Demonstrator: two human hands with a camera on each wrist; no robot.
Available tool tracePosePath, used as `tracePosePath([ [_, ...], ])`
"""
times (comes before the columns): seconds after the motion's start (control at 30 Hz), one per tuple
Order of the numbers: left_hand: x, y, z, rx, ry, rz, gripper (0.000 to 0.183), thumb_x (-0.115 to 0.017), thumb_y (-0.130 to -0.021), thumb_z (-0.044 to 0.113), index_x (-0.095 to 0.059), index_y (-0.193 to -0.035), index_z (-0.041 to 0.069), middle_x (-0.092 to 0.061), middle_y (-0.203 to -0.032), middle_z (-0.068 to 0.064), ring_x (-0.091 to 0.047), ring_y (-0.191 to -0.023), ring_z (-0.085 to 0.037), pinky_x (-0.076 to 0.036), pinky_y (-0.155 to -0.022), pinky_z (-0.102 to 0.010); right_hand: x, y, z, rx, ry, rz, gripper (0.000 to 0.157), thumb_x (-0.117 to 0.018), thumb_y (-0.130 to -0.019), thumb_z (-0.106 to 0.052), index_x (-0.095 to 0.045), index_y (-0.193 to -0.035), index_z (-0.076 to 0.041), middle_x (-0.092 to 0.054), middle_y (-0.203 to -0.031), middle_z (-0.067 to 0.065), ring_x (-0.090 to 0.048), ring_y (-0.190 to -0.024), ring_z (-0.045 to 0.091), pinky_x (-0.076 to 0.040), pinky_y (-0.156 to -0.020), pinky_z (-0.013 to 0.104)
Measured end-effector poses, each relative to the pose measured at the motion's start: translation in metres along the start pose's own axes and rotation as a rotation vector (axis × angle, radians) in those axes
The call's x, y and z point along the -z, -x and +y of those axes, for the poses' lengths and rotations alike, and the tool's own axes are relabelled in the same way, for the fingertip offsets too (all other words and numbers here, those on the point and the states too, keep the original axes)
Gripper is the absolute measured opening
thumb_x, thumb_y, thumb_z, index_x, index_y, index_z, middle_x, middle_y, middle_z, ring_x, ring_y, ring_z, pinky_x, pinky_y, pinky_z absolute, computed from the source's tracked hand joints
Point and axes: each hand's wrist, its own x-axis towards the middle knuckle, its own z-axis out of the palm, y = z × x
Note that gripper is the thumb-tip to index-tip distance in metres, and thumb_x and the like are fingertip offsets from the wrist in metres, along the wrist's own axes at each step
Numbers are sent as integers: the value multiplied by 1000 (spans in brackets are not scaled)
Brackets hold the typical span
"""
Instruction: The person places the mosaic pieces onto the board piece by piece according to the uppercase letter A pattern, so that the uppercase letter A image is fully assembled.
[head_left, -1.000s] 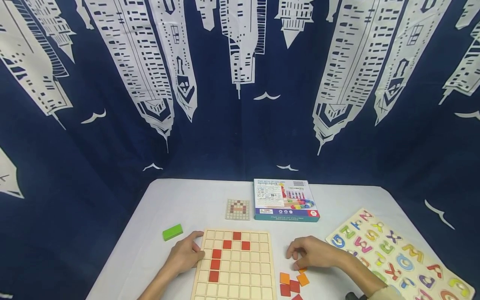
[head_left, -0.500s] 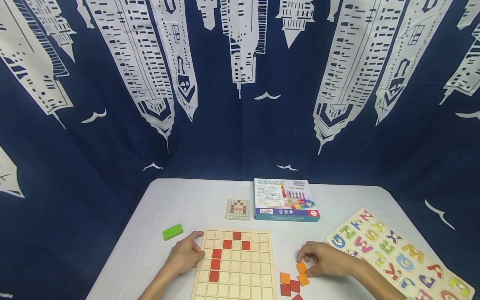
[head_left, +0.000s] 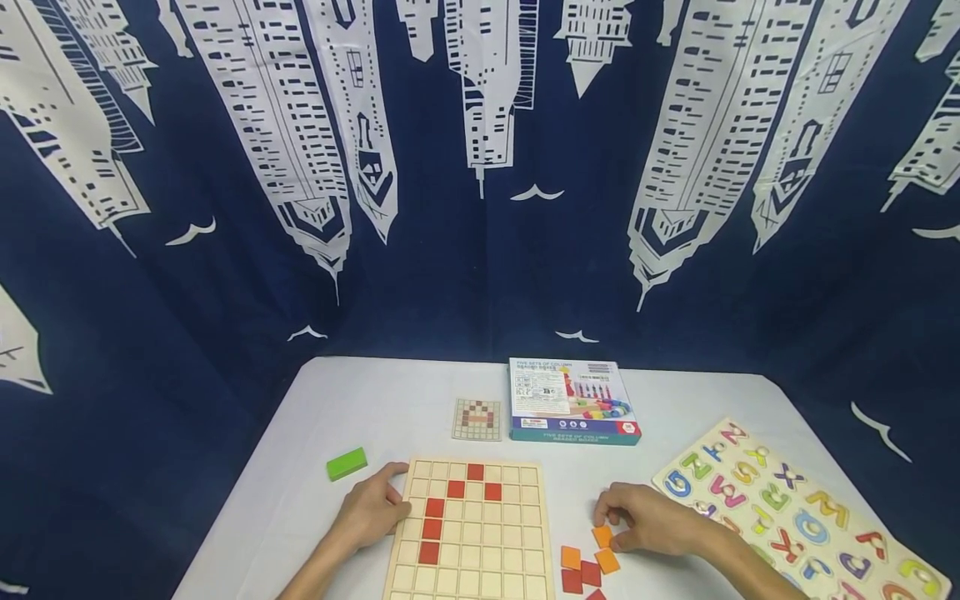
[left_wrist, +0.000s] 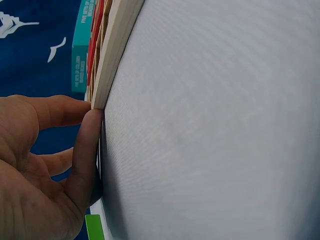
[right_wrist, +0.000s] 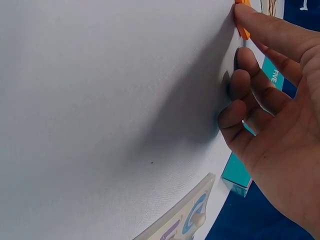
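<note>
My left hand (head_left: 370, 508) pinches the left edge of a wooden grid board (head_left: 495, 533) between thumb (left_wrist: 86, 155) and fingers, as the left wrist view also shows. Several red tiles (head_left: 432, 528) sit in the board's squares, forming part of an outline. To the right of the board, my right hand (head_left: 652, 518) is down at the table, thumb and index finger at opposite sides of an orange tile (head_left: 603, 536). A second orange tile (head_left: 607, 561) lies just below it. In the right wrist view the thumb partly hides the orange tile (right_wrist: 243, 27); the other fingers are curled.
Beside the board lie another orange tile (head_left: 571, 557) and several red tiles (head_left: 590, 572). A small pattern card (head_left: 477, 419) and a boxed bead set (head_left: 573, 400) are behind it. A green block (head_left: 347, 464) lies left; an alphabet puzzle board (head_left: 787, 517) lies right.
My right hand has shifted right and slightly down, bringing the orange tile into view between thumb and index finger; it stays there over the last half second. My left hand keeps its place on the board.
</note>
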Motion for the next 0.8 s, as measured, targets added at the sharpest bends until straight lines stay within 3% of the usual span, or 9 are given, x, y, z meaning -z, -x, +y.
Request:
tracePosePath([
  [0.4,0,0,1,-1,-10,7,64,-73,-78,5,-53,-139,-1,-61,-78,-3,-60,-58,-14,-49,-53,-32,-1,-3,-1,11,31,18,29,-84,-77,-19,-63,-94,-30,-57,-86,-8,-53,-81,8,-41,-68,24],
  [0.8,0,0,1,-9,-11,4,64,-73,-79,5,-53,-139,-1,-61,-77,-3,-60,-57,-14,-49,-52,-32,-1,-6,-1,13,-20,30,18,-81,-83,-24,-65,-91,-28,-57,-77,-12,-51,-70,3,-41,-60,24],
])
